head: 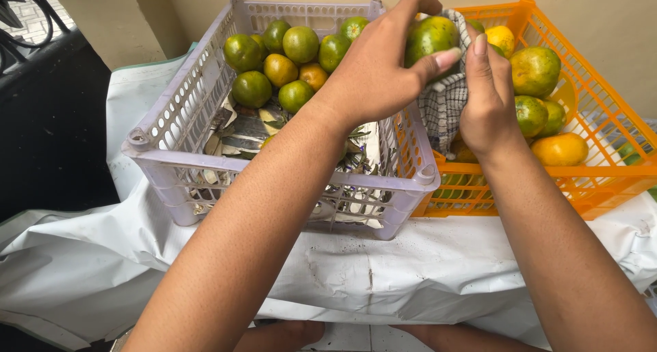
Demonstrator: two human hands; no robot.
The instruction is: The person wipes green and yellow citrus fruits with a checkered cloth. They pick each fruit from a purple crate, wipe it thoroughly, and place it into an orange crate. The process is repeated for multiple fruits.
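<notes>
- While both hands meet above the two crates, the left hand [373, 68] clamps its fingers and thumb on a green orange [430, 38].
- At that orange's 4 o'clock, the right hand [487, 98] presses a checked cloth [441, 105] against it, fingers together.
- Lilac crate [185, 98] lies at 9 o'clock, orange crate [602, 112] at 3 o'clock, both holding more oranges.

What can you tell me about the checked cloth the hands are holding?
The checked cloth is white with a dark grid and looks like woven cotton. It hangs crumpled between the lilac crate and the orange crate, wrapped partly around a green citrus fruit. The right hand presses it from the side, while the left hand grips the fruit from above. Its lower end droops loosely.
</notes>
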